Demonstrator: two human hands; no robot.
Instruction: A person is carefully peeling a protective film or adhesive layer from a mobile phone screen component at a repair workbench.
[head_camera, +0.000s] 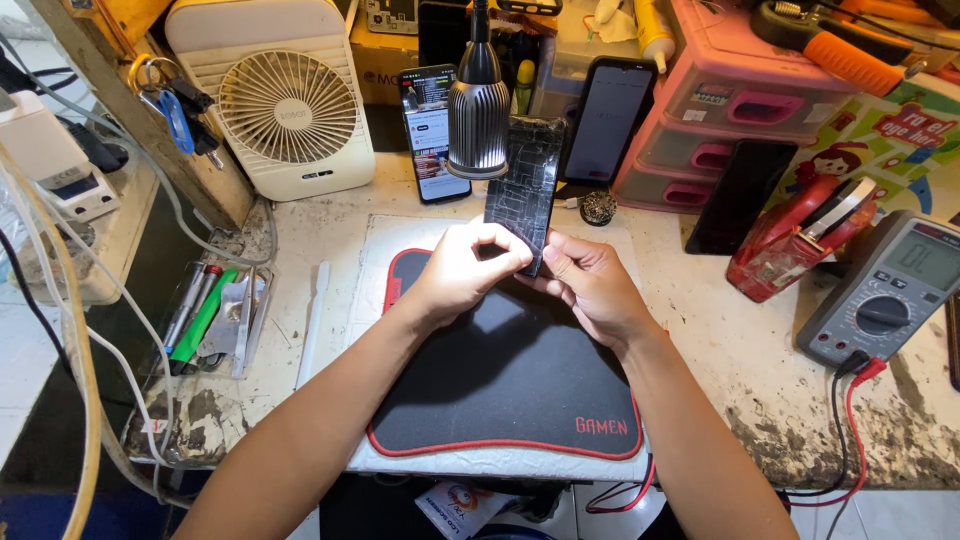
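A dark, flat rectangular phone panel with a cracked, glossy face (524, 180) is standing nearly upright between both hands, its long axis running from about six o'clock up to twelve o'clock and leaning slightly toward one o'clock. Its lower end is sitting in the grip while the upper end is rising free toward the ribbed metal lamp head (478, 115) at eleven o'clock from it.

The left hand (462, 272) is closing on the panel's lower left edge, fingers curled narrowly around it, at about seven o'clock from the panel's middle. The right hand (592, 288) is pinching the lower right corner from five o'clock, fingertips touching the edge. Both are holding it; the left hand is gripping a little higher up the panel, so it is lying nearer to the panel's centre.

Beneath the hands a black mouse pad with a red border (510, 385) is lying on the worn, pale tabletop (760, 360). At three o'clock a grey digital multimeter with a round dial (885, 295) is resting, with a red tool (795, 240) just beside it. At twelve o'clock two phones are leaning upright, one with a lit screen (430, 130) and one dark (605, 120), next to pink plastic drawers (720, 120). At ten o'clock a white desk fan (285, 100) is standing, and at nine o'clock a clear tray of hand tools (210, 320) is lying.
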